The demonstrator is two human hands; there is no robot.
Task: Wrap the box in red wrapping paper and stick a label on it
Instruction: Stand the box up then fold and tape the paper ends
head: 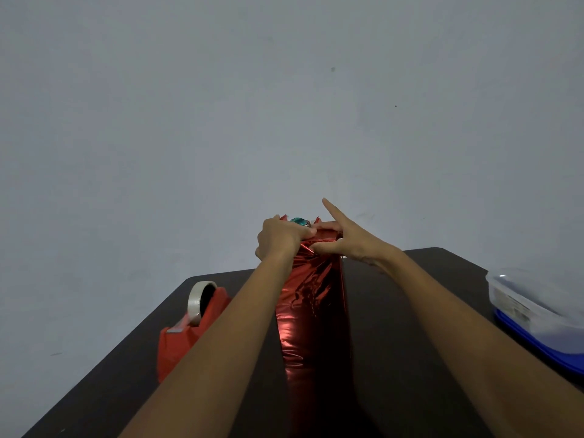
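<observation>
A tall box covered in shiny red wrapping paper [311,314] stands upright on the dark table [410,327], between my forearms. My left hand [278,237] grips the crumpled paper at the box's top left. My right hand [344,238] pinches the folded paper at the top right between thumb and middle fingers, its index finger pointing up and away. A small teal patch [298,220] shows at the top between my hands; what it is cannot be told. No label is in view.
A red tape dispenser [189,330] with a roll of clear tape [199,303] stands left of the box, partly behind my left forearm. A clear plastic container with a blue base [534,314] sits at the table's right edge. A plain grey wall lies behind.
</observation>
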